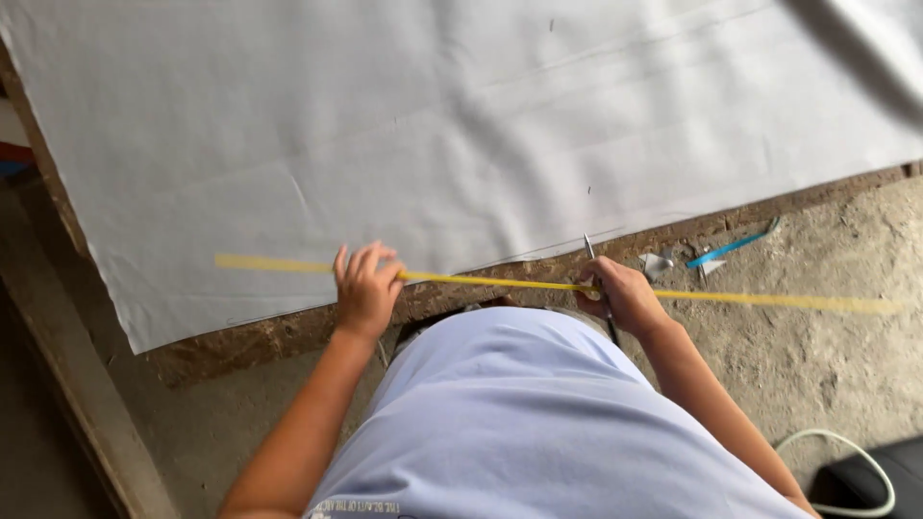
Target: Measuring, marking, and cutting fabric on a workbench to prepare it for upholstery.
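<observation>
Yellow measuring tape (500, 282): stretched taut, long axis running left to right along the near edge of grey fabric (433, 125) on a worn table (288, 332). Left hand (366, 286) pinched it closed; right hand (623, 296) clasped it together with a pencil (589, 247) pointing away.

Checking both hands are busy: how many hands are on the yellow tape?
2. The left hand pinches the tape at the white cloth's near edge. The right hand grips it further right, also holding a pencil-like tool.
</observation>
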